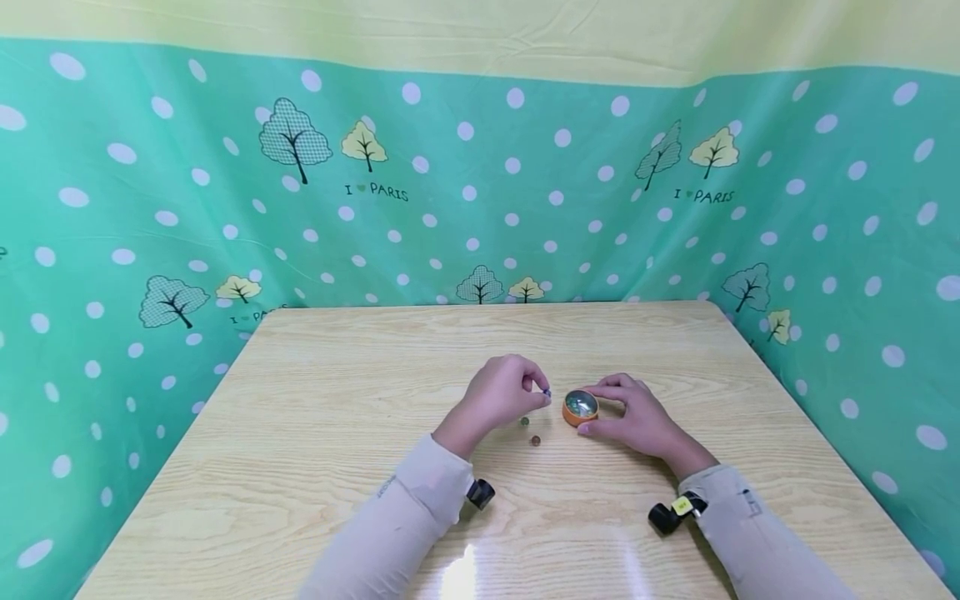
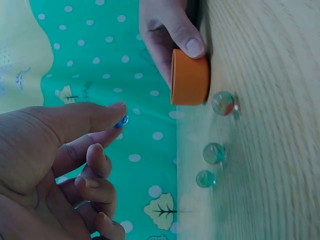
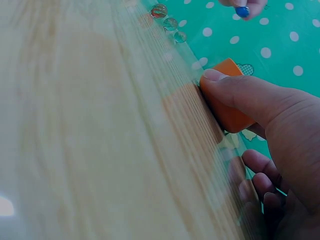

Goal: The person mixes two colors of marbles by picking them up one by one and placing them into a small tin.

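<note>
Thumb and index finger of my left hand (image 1: 504,390) pinch a small blue glass marble (image 2: 121,121), held above the table just left of a small orange round container (image 1: 573,414). That container has a dark, shiny round top or inside; which of these cannot be told. My right hand (image 1: 636,419) grips its side with thumb and fingers while it stands on the table. In the left wrist view three clear marbles lie on the wood: one with red (image 2: 223,103) nearest the container, a greenish one (image 2: 214,153) and a smaller greenish one (image 2: 205,178).
The light wooden table (image 1: 315,400) reaches back to a green dotted curtain (image 1: 465,192) that also hangs along both sides. Black wrist cameras (image 1: 481,493) are strapped at both sleeves. Light glares off the table's front part.
</note>
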The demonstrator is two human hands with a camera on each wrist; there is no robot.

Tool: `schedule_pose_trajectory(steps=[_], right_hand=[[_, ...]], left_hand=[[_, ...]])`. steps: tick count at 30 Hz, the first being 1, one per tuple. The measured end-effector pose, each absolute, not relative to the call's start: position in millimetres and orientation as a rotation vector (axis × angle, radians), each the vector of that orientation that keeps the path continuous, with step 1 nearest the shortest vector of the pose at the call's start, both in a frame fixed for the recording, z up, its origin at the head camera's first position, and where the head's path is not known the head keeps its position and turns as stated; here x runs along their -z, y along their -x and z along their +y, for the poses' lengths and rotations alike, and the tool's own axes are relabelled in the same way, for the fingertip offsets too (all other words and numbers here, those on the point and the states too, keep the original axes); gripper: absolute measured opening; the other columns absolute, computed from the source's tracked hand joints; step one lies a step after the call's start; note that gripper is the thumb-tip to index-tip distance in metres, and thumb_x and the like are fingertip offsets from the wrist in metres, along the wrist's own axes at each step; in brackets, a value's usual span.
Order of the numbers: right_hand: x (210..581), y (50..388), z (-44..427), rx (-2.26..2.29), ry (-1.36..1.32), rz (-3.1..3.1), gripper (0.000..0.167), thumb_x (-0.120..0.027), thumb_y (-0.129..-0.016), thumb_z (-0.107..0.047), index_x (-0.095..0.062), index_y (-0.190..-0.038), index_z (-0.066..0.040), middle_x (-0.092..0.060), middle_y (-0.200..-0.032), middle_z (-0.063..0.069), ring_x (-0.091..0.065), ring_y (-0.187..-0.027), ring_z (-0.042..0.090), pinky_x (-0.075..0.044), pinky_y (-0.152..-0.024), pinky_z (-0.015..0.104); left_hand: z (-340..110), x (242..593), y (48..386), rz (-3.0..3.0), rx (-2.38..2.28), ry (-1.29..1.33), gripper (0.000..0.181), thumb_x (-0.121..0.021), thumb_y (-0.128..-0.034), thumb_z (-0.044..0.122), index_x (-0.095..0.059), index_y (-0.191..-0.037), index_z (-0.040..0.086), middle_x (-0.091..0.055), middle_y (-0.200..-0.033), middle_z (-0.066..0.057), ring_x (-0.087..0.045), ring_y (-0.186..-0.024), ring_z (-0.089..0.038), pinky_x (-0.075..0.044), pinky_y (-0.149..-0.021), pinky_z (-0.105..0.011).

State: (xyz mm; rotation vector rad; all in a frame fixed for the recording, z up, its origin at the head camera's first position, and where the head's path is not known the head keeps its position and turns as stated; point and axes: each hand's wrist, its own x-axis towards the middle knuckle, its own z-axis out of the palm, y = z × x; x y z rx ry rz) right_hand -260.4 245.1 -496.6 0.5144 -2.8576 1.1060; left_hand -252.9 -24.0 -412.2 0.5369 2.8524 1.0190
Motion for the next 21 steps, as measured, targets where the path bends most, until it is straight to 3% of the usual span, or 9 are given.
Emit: schedule_pose_trajectory(steps=[8, 21], right_hand=[[498.2, 261.9, 246.6, -1.091, -0.523, -2.853, 0.066, -0.089, -0.071, -0.062, -0.073, -0.129, -0.033, -0.057, -0.129, 0.000, -0.047, -0.120, 0.026, -0.042, -0.098, 0.055], [499.0, 262.4, 246.5, -1.079, -0.525, -2.859, 0.066, -0.088, -0.072, -0.062, -0.072, -0.130, -0.033, -0.056, -0.130, 0.002, -0.047, -0.121, 0.027, -0.042, -0.099, 0.055]], left_hand=[[-15.3, 407.3, 257.2, 2.835, -1.085, -0.528, 0.009, -0.084, -0.0874, 0.028, -0.076, -0.088, 0.026, -0.053, -0.071, 0.005, -0.046, -0.057, -0.011, -0.036, -0.053, -0.027], [3.7, 398.2, 259.3, 2.813, -1.210, -0.547, 0.007, -0.082, -0.0887, 0.031, -0.076, -0.088, 0.028, -0.059, -0.084, 0.004, -0.051, -0.069, -0.013, -0.042, -0.058, -0.028]])
